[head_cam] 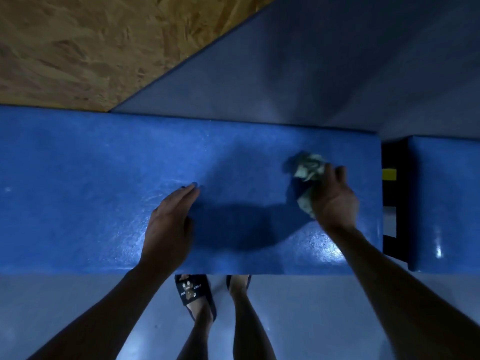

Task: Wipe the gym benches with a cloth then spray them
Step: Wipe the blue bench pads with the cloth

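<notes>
Two bare hands are positioned over the blue padded bench [104, 193], which runs across the head view from the left edge to a gap near the right. All positions below are given relative to this bench.

Right hand [335, 196]: located near the right end of the bench surface, back of the hand up. Its fingers [337, 175] are closed loosely over a crumpled pale green cloth [309, 167], pressing it against the padding. Part of the cloth bunches out ahead of the fingertips; another part trails back under the palm toward the wrist.

Left hand [168, 224]: located near the middle of the bench, on the near half. The fingers are extended together and released, grasping nothing. The hand lies flat on or just above the padding; contact cannot be confirmed.

Bench condition: the vinyl shows glossy highlights at its near right corner and faint streaks beside the left hand. A dark shadow lies on the padding between the two hands.

Adjacent items: a second blue pad [444, 203] sits just past the right end of the bench, separated by a gap exposing a black frame [389, 157] with a yellow tab [389, 174]. Beyond the far edge lie a grey-blue floor [311, 74] and a chipboard panel [78, 48]. Below the near edge, two feet stand on the floor, one in a dark slide sandal [194, 292].
</notes>
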Demonstrator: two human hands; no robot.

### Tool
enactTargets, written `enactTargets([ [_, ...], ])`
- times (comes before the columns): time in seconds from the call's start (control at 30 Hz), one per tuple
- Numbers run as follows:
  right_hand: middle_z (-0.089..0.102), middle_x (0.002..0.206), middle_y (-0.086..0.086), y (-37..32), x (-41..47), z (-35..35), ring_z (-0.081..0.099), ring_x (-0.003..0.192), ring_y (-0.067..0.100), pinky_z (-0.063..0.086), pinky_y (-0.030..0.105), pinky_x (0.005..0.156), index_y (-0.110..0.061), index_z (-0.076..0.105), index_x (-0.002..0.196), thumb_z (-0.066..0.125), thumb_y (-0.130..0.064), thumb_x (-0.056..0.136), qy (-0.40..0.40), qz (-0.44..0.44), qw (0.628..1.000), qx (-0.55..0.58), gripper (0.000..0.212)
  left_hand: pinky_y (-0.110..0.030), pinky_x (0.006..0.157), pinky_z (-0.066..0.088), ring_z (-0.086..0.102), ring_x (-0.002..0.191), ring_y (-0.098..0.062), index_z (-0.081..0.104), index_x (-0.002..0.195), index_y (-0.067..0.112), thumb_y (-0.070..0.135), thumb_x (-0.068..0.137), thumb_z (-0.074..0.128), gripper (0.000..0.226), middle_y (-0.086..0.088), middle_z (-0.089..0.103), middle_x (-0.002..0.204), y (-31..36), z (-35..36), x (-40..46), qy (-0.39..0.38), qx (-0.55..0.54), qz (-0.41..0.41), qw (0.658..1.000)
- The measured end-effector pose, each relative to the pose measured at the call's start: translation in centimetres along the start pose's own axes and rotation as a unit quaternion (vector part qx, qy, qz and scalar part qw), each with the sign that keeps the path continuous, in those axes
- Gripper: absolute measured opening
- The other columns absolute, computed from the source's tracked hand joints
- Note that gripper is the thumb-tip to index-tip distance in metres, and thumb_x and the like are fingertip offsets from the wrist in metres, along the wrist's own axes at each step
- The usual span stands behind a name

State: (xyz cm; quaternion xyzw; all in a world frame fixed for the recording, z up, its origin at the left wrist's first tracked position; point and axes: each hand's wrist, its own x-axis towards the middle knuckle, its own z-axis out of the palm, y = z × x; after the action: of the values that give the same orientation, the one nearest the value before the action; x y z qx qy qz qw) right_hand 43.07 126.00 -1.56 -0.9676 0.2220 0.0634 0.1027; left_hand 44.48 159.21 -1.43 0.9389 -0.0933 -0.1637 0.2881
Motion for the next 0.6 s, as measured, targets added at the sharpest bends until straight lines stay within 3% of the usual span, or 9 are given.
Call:
enactTargets([
  [0.07,0.045,0.114,0.017,-1.0,0.2,0.4,0.06,0.074,0.046,0.033,0.038,0.059,-0.011,0.044,0.123,0.048,-0.016,0.092,0.026,0.114,0.993,0.007,0.033,-0.035,0.116,0.03,0.036,0.14,-0.015,0.047,0.143,0.022,0.007,0.075,0.036,0.071,0.007,0.044,0.15,0.1,0.0,0.0,0.005,-0.005,-0.002,1.0],
  [0.13,0.045,0.122,0.016,-5.1,-1.2,2.0,0.062,0.079,0.044,0.039,0.04,0.06,-0.011,0.043,0.128,0.043,-0.015,0.092,0.017,0.135,0.99,0.03,0.036,-0.032,0.117,0.028,0.036,0.14,-0.014,0.047,0.143,0.02,0.006,0.075,0.036,0.071,0.006,0.044,0.15,0.3,0.1,0.0,0.009,-0.005,-0.007,1.0],
  [0.2,0.048,0.125,0.014,-10.6,-3.7,3.7,0.064,0.076,0.039,0.047,0.04,0.057,-0.012,0.047,0.126,0.048,-0.011,0.087,-0.015,0.052,0.996,0.064,0.039,-0.033,0.116,0.028,0.035,0.14,-0.014,0.047,0.143,0.021,0.005,0.074,0.037,0.072,0.007,0.044,0.15,0.4,0.1,0.2,0.012,-0.001,-0.009,1.0],
  [0.27,0.054,0.113,0.012,-14.6,-6.3,4.7,0.062,0.065,0.032,0.047,0.034,0.047,-0.014,0.053,0.121,0.064,-0.012,0.074,-0.051,-0.104,0.991,0.064,0.048,-0.039,0.115,0.031,0.036,0.14,-0.017,0.047,0.143,0.021,0.005,0.073,0.039,0.072,0.005,0.045,0.149,0.3,0.1,0.5,0.013,0.004,-0.009,1.0],
  [0.33,0.057,0.102,0.01,-15.1,-6.3,4.6,0.059,0.058,0.026,0.043,0.029,0.041,-0.016,0.056,0.117,0.068,-0.016,0.069,-0.056,-0.255,0.965,0.021,0.05,-0.045,0.113,0.034,0.037,0.14,-0.02,0.048,0.142,0.02,0.005,0.073,0.04,0.071,0.002,0.046,0.149,0.2,0.1,0.9,0.016,0.008,-0.006,1.0],
  [0.4,0.059,0.1,0.009,-12.8,-3.6,3.7,0.058,0.053,0.024,0.038,0.027,0.039,-0.018,0.052,0.118,0.059,-0.02,0.077,-0.037,-0.291,0.956,-0.006,0.042,-0.044,0.113,0.034,0.036,0.141,-0.019,0.047,0.142,0.021,0.005,0.072,0.04,0.073,0.005,0.045,0.149,0.1,-0.1,1.3,0.02,0.01,0.0,1.0],
  [0.5,0.052,0.11,0.011,-6.8,1.7,1.7,0.062,0.06,0.035,0.041,0.035,0.047,-0.017,0.047,0.122,0.059,-0.022,0.085,-0.039,-0.142,0.988,-0.047,0.039,-0.043,0.112,0.035,0.035,0.142,-0.017,0.044,0.145,0.023,0.003,0.073,0.04,0.074,0.009,0.043,0.151,0.0,-0.5,1.7,0.024,0.002,0.013,1.0],
  [0.6,0.046,0.116,0.018,-2.1,4.7,-0.4,0.06,0.074,0.048,0.034,0.04,0.058,-0.011,0.044,0.122,0.044,-0.029,0.089,0.015,0.03,0.999,-0.01,0.037,-0.044,0.113,0.034,0.035,0.142,-0.017,0.043,0.146,0.023,0.003,0.074,0.04,0.075,0.008,0.043,0.151,0.0,-0.7,2.2,0.03,-0.003,0.02,0.999],
])
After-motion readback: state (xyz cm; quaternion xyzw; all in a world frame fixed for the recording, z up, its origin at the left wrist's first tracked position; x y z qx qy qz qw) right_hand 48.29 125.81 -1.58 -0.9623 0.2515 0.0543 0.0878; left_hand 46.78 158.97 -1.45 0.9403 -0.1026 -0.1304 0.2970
